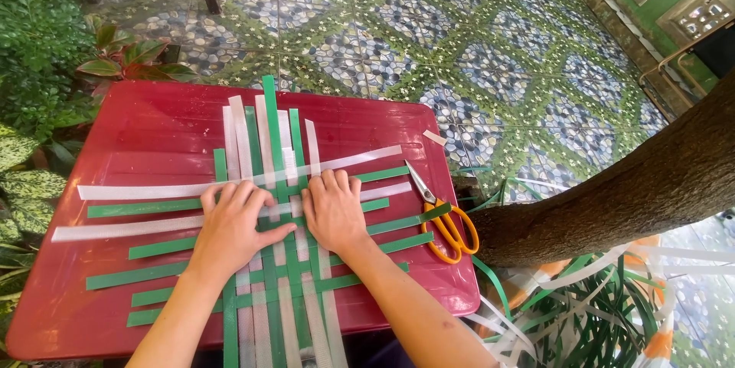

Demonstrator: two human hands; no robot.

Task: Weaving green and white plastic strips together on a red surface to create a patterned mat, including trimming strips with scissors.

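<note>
I see both hands side by side on the woven strips, which lie on the table; scissors lie right of my right hand, plants left of my left hand

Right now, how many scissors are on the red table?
1. The orange-handled scissors lie at the right edge of the red table, right of the right hand; none appear hidden.

Orange-handled scissors on the red desk near its right edge, tree trunk right of the desk, leafy plants left of it, patterned tiled floor beyond
</note>
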